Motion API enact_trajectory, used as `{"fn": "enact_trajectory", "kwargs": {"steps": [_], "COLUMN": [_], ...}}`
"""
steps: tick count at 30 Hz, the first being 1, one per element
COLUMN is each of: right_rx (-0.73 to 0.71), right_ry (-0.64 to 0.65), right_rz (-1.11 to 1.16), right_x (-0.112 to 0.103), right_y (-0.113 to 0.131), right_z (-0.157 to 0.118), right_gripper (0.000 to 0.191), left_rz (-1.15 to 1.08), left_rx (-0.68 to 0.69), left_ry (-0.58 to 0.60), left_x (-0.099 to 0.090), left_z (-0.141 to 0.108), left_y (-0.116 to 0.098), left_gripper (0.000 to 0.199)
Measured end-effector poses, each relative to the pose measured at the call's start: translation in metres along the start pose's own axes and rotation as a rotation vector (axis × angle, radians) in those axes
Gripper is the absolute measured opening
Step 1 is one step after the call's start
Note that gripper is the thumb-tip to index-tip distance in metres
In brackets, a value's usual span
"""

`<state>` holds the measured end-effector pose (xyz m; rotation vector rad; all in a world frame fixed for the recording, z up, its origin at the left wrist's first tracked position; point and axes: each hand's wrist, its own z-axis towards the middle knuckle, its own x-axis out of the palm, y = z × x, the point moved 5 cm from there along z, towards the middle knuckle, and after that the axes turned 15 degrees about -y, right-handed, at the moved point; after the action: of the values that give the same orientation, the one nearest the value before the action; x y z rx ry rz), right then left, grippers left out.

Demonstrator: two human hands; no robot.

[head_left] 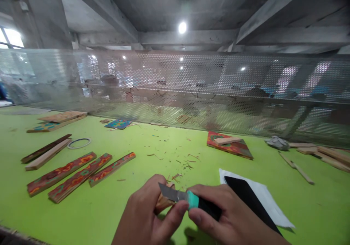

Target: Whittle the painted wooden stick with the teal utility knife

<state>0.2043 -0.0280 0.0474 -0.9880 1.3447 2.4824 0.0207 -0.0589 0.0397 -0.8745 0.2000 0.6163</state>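
Observation:
My left hand [149, 214] is closed around a small piece of wood [163, 202], mostly hidden by the fingers. In my right hand [221, 210] is a utility knife [193, 200] with a black handle and a teal collar. Its blade [167, 191] points left and lies over the wood, close to the left thumb. Whether the edge touches the wood, I cannot tell. Thin wood shavings [176, 177] are scattered on the green tabletop [131, 179] just beyond both hands.
Painted wood strips [72, 177] and a ring of tape [79, 143] lie at left. A black phone [247, 201] rests on white paper [273, 205] by my right forearm. Behind a red painted board [232, 148] stands a perforated metal screen [175, 92]. Wood sticks [328, 155] lie far right.

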Motion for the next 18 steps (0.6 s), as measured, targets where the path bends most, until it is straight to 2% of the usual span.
{"fn": "enact_trajectory", "kwargs": {"steps": [5, 9, 12, 18], "right_rx": [-0.021, -0.024, -0.028, -0.103], "right_ry": [0.019, 0.031, 0.024, -0.038], "right_rz": [-0.024, -0.023, -0.006, -0.053], "right_x": [-0.0002, 0.0004, 0.0008, 0.0030], "right_y": [0.0009, 0.0019, 0.0035, -0.0022], "right_z": [-0.0009, -0.0028, -0.0020, -0.0025], "right_gripper": [0.070, 0.075, 0.073, 0.053], "left_rz": [-0.042, -0.050, -0.048, -0.015], "left_rx": [-0.060, -0.085, -0.055, -0.001], "left_ry": [-0.014, 0.001, -0.014, -0.024], "left_x": [0.0022, 0.0034, 0.0032, 0.0055], "left_z": [-0.0009, -0.0028, -0.0027, -0.0026], "left_y": [0.0058, 0.0080, 0.0065, 0.0070], "left_gripper": [0.067, 0.075, 0.071, 0.058]}}
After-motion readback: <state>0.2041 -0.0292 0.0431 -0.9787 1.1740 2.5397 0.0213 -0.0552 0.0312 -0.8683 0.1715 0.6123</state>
